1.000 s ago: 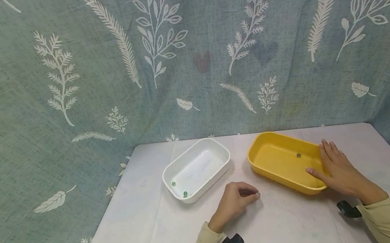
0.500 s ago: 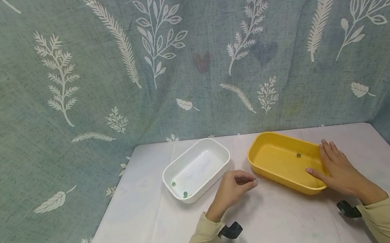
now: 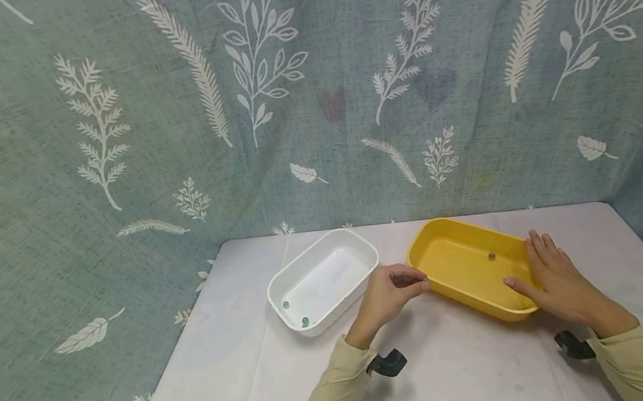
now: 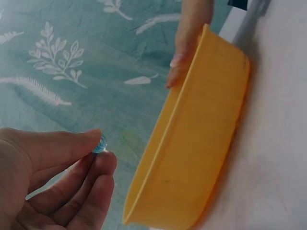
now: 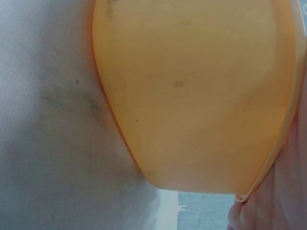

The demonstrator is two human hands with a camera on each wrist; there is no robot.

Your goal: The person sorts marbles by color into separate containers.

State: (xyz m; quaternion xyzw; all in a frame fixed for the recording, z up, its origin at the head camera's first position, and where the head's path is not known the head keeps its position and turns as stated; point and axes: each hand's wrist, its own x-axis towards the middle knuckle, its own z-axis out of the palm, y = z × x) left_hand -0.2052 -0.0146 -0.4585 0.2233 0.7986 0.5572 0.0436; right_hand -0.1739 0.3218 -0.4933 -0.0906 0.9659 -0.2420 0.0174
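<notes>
My left hand (image 3: pixel 384 294) pinches a clear bluish glass marble (image 4: pixel 99 144) between thumb and fingertips, just off the near left side of the yellow tray (image 3: pixel 468 283). In the left wrist view the marble is apart from the tray wall. My right hand (image 3: pixel 563 282) rests on the tray's right rim, fingers straight and thumb over the inside. The tray's outer wall fills much of the right wrist view. Inside the yellow tray lies one small marble (image 3: pixel 491 256).
Left of the yellow tray stands a white tray (image 3: pixel 336 278). Small green marbles (image 3: pixel 286 304) lie at its near left end. A white cloth (image 3: pixel 466 369) covers the table, and a patterned curtain (image 3: pixel 311 109) hangs behind it.
My left hand has moved away from the table's front toward the yellow tray's near left edge, with the marble still pinched. The right hand and both trays have stayed in place.
</notes>
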